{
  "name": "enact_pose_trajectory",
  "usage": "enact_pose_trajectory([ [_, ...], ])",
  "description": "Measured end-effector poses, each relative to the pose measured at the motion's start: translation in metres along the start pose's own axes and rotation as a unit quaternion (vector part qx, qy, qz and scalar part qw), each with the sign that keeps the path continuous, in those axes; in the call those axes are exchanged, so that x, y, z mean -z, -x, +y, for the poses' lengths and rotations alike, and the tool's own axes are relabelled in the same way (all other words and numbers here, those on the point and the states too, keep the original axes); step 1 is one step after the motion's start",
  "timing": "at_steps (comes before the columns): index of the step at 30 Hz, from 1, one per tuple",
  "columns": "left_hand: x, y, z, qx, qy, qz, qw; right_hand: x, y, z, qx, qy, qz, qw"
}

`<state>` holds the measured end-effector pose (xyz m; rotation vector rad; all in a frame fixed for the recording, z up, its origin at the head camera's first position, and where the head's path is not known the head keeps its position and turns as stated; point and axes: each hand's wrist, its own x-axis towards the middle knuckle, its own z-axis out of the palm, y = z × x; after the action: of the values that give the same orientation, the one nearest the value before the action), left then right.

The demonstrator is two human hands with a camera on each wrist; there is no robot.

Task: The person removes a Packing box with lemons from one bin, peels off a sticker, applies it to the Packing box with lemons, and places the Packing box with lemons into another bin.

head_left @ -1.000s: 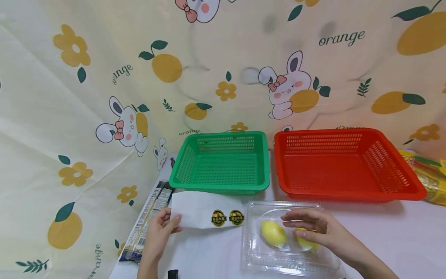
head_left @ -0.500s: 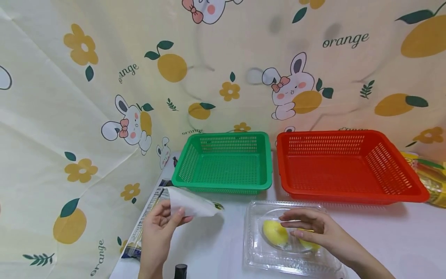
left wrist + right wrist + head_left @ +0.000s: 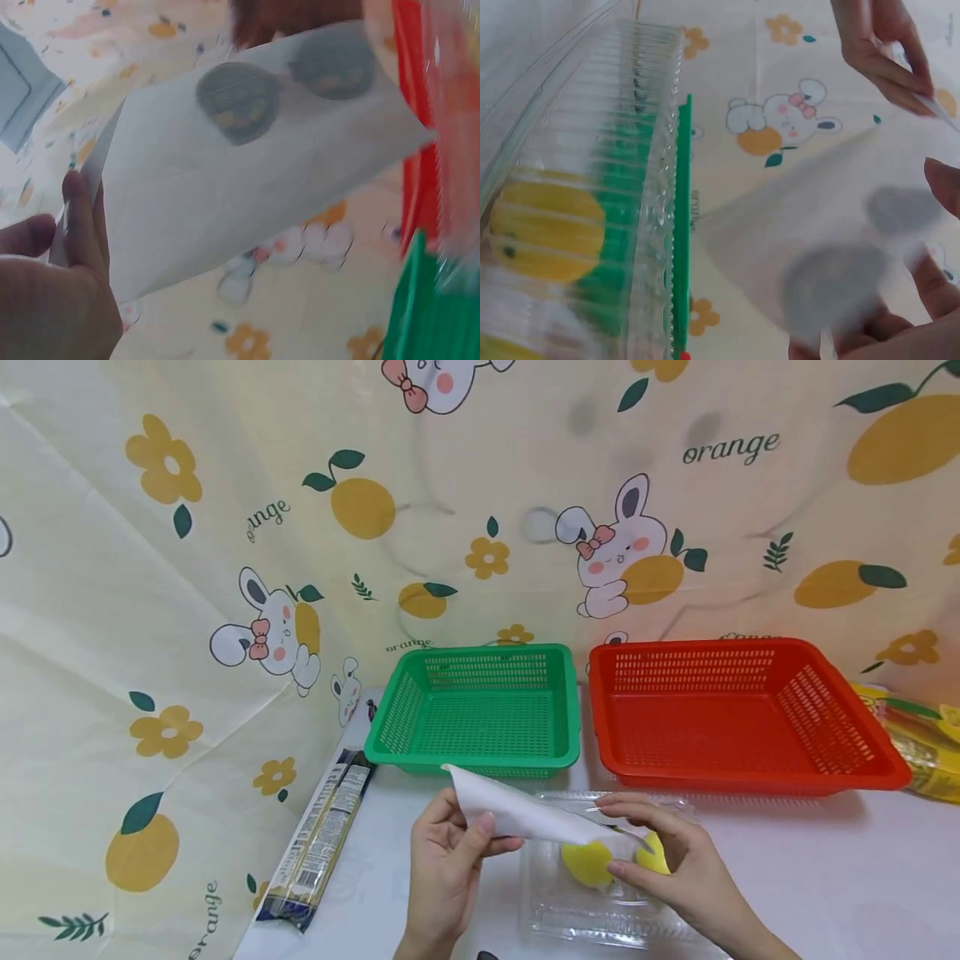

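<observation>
My left hand (image 3: 450,864) pinches the left end of a white sticker sheet (image 3: 517,812), thumb in front and fingers behind. Two round stickers (image 3: 238,103) show dark through the paper in the left wrist view. The far end of the sheet reaches between the spread thumb and fingers of my right hand (image 3: 686,864), which has no visible pinch on it. Beneath both lies a clear plastic clamshell box (image 3: 551,914) with its lid down. Inside are two yellow, lemon-like fruits (image 3: 587,863), partly covered by the sheet and my right hand.
Behind the box stand a green basket (image 3: 472,764) and a red basket (image 3: 750,781). Long printed packets (image 3: 318,839) lie at the table's left edge, and a yellow bag (image 3: 926,747) sits at the far right. A patterned cloth (image 3: 450,460) hangs at the back.
My left hand has carried the sticker sheet rightward from in front of the green basket to over the clamshell box, tilting it. My right hand has stayed over the box, now around the sheet's end.
</observation>
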<state>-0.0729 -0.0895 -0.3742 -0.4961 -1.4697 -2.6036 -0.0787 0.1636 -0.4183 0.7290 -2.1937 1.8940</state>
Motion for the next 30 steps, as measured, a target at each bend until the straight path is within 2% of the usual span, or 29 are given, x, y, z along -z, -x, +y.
enact_pose_trajectory([
  [5, -0.011, 0.002, -0.016, 0.043, 0.02, -0.024, 0.9986, -0.002, 0.001, 0.005, 0.082, -0.053, 0.022, 0.9949],
  [9, -0.01, 0.004, -0.028, 0.031, 0.054, -0.05, 0.9968, -0.002, 0.002, 0.009, 0.146, -0.064, 0.049, 0.986],
  [12, -0.01, 0.009, -0.043, 0.02, 0.073, -0.09, 0.993, -0.002, 0.001, 0.01, 0.173, -0.056, 0.077, 0.9803],
  [15, -0.019, 0.018, -0.06, 0.05, 0.06, -0.134, 0.9879, -0.003, 0.0, 0.012, 0.187, -0.054, 0.098, 0.976],
  [17, -0.028, 0.023, -0.07, 0.083, 0.035, -0.157, 0.9835, -0.004, -0.001, 0.013, 0.182, -0.021, 0.109, 0.977],
  [18, -0.032, 0.024, -0.074, 0.102, 0.024, -0.158, 0.9819, -0.005, -0.001, 0.014, 0.183, -0.003, 0.11, 0.977],
  [20, -0.041, 0.026, -0.08, 0.126, -0.001, -0.151, 0.9804, -0.007, -0.001, 0.015, 0.176, 0.033, 0.103, 0.9785],
  [22, -0.048, 0.026, -0.082, 0.146, -0.012, -0.125, 0.9813, -0.01, -0.001, 0.015, 0.163, 0.086, 0.092, 0.9786],
  [26, -0.055, 0.023, -0.082, 0.155, -0.007, -0.037, 0.9872, -0.014, 0.0, 0.012, 0.159, 0.133, 0.049, 0.977],
  [28, -0.056, 0.02, -0.081, 0.164, 0.014, 0.014, 0.9863, -0.015, 0.0, 0.011, 0.174, 0.15, 0.032, 0.9727],
  [30, -0.056, 0.017, -0.08, 0.168, 0.022, 0.05, 0.9843, -0.015, -0.001, 0.01, 0.192, 0.163, 0.022, 0.9674],
])
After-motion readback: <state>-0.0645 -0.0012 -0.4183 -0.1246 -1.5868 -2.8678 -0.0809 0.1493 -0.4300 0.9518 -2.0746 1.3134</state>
